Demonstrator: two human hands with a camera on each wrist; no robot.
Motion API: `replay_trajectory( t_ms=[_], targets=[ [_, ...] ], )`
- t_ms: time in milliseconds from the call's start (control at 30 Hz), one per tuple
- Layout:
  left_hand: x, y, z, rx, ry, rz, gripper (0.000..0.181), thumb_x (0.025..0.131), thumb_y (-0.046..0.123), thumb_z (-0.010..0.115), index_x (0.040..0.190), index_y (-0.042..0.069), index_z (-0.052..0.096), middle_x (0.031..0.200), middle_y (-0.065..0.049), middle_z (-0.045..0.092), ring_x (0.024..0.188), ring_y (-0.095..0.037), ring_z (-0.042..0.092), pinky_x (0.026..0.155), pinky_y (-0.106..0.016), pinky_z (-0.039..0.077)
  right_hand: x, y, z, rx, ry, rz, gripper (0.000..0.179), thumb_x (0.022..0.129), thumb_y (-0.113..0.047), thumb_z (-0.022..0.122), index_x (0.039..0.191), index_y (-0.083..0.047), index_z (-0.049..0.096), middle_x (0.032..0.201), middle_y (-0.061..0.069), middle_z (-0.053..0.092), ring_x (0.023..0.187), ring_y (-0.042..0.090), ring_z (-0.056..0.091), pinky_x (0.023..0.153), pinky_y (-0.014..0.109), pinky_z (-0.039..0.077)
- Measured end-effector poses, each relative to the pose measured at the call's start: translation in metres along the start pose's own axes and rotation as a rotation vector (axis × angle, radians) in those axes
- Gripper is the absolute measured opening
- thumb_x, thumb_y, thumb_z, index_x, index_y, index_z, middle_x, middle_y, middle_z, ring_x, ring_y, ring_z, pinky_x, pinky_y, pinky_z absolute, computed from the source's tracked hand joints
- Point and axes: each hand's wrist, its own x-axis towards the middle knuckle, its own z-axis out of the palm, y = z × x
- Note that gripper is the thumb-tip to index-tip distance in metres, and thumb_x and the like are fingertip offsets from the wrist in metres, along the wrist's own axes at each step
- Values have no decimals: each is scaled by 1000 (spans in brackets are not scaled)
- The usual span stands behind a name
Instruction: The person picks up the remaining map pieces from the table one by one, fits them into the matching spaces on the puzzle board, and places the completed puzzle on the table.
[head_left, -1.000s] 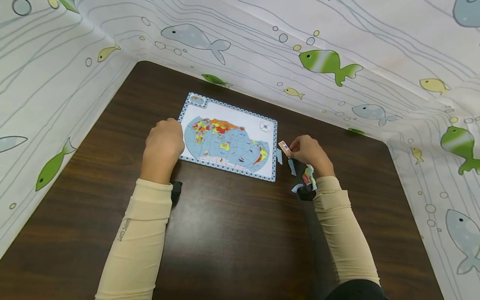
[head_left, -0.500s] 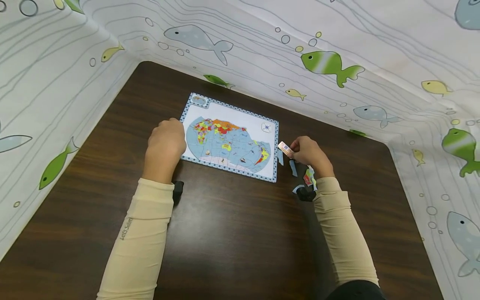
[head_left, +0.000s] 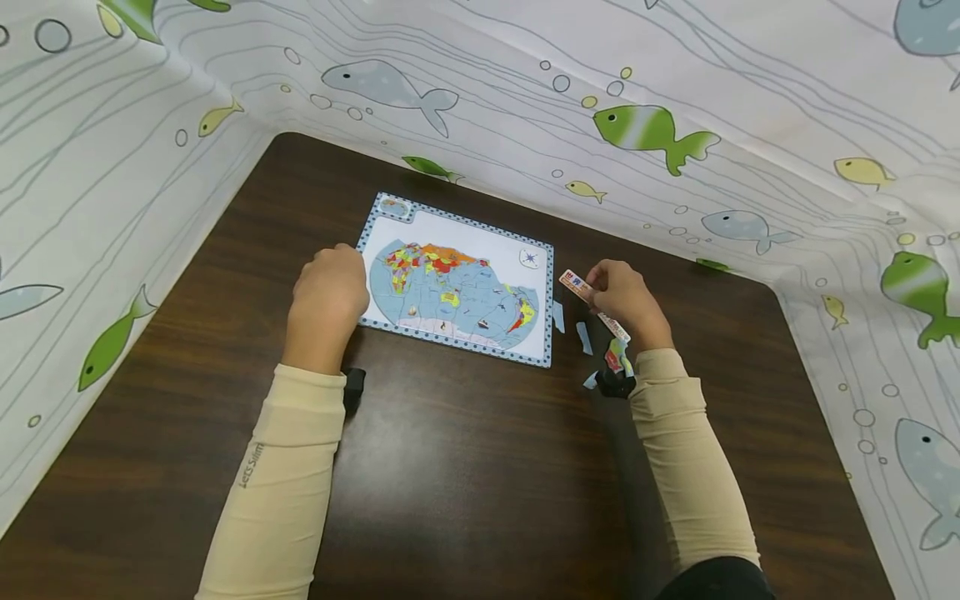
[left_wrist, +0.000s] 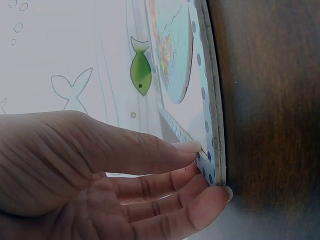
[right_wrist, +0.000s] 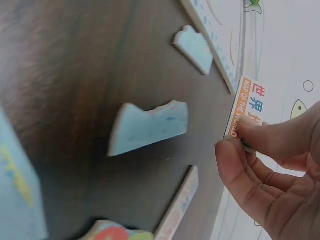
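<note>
Over the last half second the right hand (head_left: 627,298) has shifted toward the far edge of the tabletop (head_left: 450,483), its thumb and fingers pinching a lettered title strip (head_left: 576,283) just off the map board's (head_left: 467,230) right edge, and a second strip (head_left: 614,327) now shows below it. The left hand (head_left: 328,293) pinches the board's near-left corner. The title strip looks freed for placing, though loose blue pieces (head_left: 584,338) also remain off the board.
</note>
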Motion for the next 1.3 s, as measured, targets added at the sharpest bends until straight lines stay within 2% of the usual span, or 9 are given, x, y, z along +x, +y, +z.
replay_trajectory(
  t_ms=[167, 333, 667, 867, 1133, 1300],
  targets=[
    [-1, 0, 1, -10, 3, -10, 50, 96, -2, 61, 139, -23, 45, 121, -39, 58, 100, -47, 59, 88, -57, 60, 3, -4, -3, 25, 5, -28, 17, 106, -7, 60, 118, 4, 59, 98, 18, 67, 96, 39, 76, 90, 49, 60],
    [-1, 0, 1, -18, 2, -11, 50, 96, -2, 62, 139, -23, 45, 120, -39, 58, 100, -47, 60, 87, -57, 59, 6, -7, -5, 36, 12, -40, 15, 106, -9, 61, 117, 1, 60, 96, 15, 68, 92, 34, 75, 87, 45, 56],
    [-1, 1, -2, -19, -3, -3, 50, 96, -3, 61, 139, -23, 44, 121, -40, 58, 98, -47, 60, 86, -57, 60, 19, -15, 1, 91, -15, -5, 25, 106, -5, 58, 127, 8, 56, 114, 23, 67, 99, 37, 78, 96, 49, 63],
    [2, 1, -1, -2, -17, 4, 52, 98, -3, 59, 143, -24, 41, 128, -42, 57, 102, -48, 60, 91, -60, 59, 27, -23, 8, 115, -7, 8, 25, 106, -4, 57, 128, 8, 57, 115, 22, 66, 96, 33, 79, 95, 47, 64],
    [2, 1, -2, 0, -23, -2, 52, 98, -3, 59, 142, -24, 41, 127, -42, 58, 102, -49, 60, 91, -61, 59, 35, -36, 15, 171, 57, -18, 22, 109, -12, 62, 123, 5, 60, 103, 16, 65, 81, 19, 75, 86, 39, 66],
    [1, 1, -3, -11, -21, -14, 52, 98, -2, 61, 142, -23, 42, 126, -42, 58, 103, -49, 60, 91, -60, 59, 42, -44, 20, 177, 83, -26, 21, 108, -14, 64, 120, 4, 62, 102, 15, 64, 83, 24, 74, 85, 37, 66]
  ],
)
